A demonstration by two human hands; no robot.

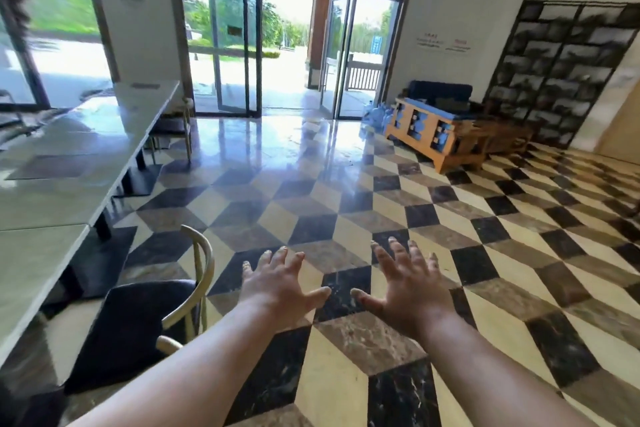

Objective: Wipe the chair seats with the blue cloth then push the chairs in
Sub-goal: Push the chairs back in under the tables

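Where daylight enters through the glass doors [235,45], the glossy cube-patterned floor [381,184] glares white. Long pale table [69,163] runs down the left side; wooden sofa [436,128] stands at the right wall. Near chair [138,329], dark seat pad, sits close against the table edge, back turned outward: probably pushed in, a judgement only. Far chair [173,128] likewise at the table. Left hand [277,284] and right hand [412,291] hover palm-down over bare floor, fingers straight, splayed, holding nothing. Blue cloth: not in view, so wiping cannot start from this posture
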